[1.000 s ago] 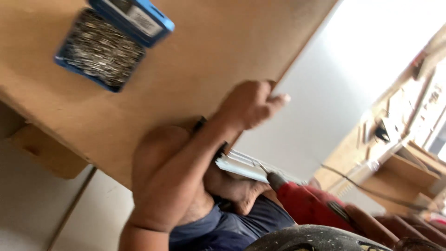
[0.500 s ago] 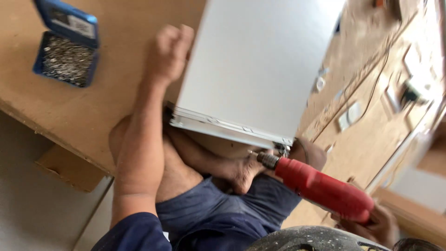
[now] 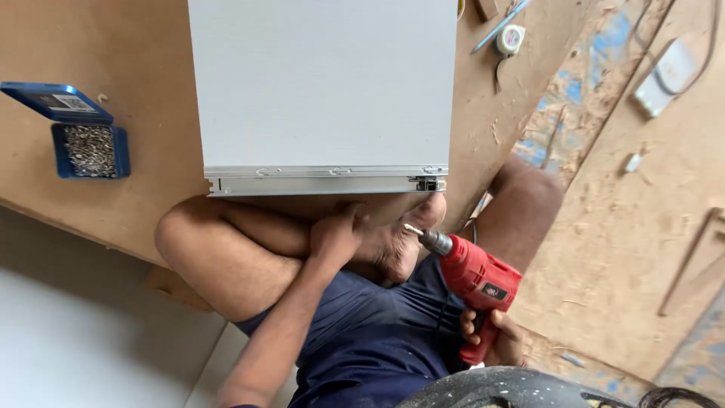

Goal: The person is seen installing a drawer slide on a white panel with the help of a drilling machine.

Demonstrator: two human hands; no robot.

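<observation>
Sitting cross-legged on the workshop floor, a person is gripping a red power drill (image 3: 472,276) in the right hand (image 3: 495,340), fingers wrapped tight around its handle, the bit pointing up toward a white panel (image 3: 321,83) that is lying flat on the brown board floor (image 3: 151,45) just in front of the knees. Along the panel's near edge a metal drawer slide (image 3: 325,183) is running from corner to corner, and it appears to be seated already; whether all its screws are in cannot be told, and the drill tip is hanging short of the rail rather than touching it. The left hand (image 3: 336,238) is resting curled over the crossed foot, holding no tool.

Well to the left of the panel, a small blue plastic box (image 3: 91,151) is standing open, its hinged lid (image 3: 57,102) carrying a pale rectangular label and its tray full of silvery screws. Beyond the panel's far right corner, a round tape measure (image 3: 511,38) with a light face is lying beside a blue pencil (image 3: 498,26).
</observation>
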